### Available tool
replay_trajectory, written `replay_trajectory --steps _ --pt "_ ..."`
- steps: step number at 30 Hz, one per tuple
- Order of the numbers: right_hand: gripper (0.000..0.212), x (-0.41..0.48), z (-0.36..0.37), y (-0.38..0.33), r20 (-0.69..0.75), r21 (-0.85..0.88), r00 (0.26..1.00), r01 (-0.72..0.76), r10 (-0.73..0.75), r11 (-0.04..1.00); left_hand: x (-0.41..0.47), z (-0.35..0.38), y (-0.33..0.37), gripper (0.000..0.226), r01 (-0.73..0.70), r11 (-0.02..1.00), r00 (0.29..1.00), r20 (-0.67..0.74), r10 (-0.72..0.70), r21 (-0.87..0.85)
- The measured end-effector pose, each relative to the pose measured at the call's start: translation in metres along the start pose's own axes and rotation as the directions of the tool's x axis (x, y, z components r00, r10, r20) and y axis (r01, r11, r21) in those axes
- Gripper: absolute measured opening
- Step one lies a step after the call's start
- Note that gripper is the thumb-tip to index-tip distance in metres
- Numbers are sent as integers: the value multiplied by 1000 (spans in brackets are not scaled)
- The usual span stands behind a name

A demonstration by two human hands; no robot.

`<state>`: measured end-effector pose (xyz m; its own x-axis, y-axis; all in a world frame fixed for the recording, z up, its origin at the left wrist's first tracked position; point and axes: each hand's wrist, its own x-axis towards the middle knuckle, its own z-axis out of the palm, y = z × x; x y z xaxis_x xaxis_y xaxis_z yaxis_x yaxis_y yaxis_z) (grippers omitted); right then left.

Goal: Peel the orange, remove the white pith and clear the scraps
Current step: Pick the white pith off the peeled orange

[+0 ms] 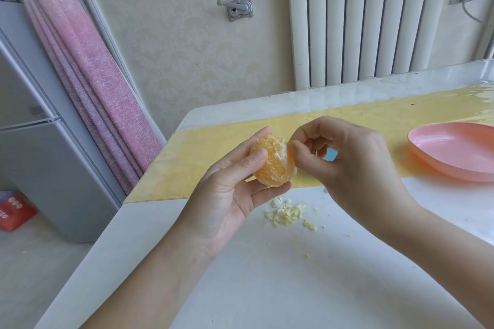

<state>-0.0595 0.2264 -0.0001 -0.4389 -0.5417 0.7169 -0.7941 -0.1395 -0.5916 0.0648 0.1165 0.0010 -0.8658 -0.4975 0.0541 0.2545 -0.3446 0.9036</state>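
- Nearest me, the white table (267, 288) carries a small heap of pith scraps (286, 214), just below the hands.
- Above it the left hand (227, 195) grips the orange (272, 165), thumb and fingertips curled round it. The peel is off and white threads remain.
- The right hand (347, 160) pinches a pith strand (286, 145) at the fruit's upper right edge between thumb and forefinger. I'd pull slowly along the segment line and turn the fruit with the left, so the flesh doesn't tear.
- Beyond lies a yellow mat (213, 168), with a pink dish (454, 152) on it to the right.
- Farthest stand a white radiator (374, 21), a pink curtain (88, 75) and a fridge (40, 155).
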Motion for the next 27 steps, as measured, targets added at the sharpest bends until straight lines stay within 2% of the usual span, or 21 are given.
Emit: replay_trajectory --steps 7,18,23,27 --pt "15 0 0 -1 8 51 999 -49 48 998 -1 0 1 42 -26 1000 999 36 26 8" --pt "14 2 -4 -2 26 68 997 -68 66 995 0 -4 2 44 -5 999 995 104 1 36" --pt "13 4 -6 3 23 58 995 -98 97 993 0 -8 5 62 9 1000 970 243 -4 -19" --pt "14 3 -7 4 22 75 997 -76 75 994 1 -11 7 64 25 999 964 265 -15 -37"
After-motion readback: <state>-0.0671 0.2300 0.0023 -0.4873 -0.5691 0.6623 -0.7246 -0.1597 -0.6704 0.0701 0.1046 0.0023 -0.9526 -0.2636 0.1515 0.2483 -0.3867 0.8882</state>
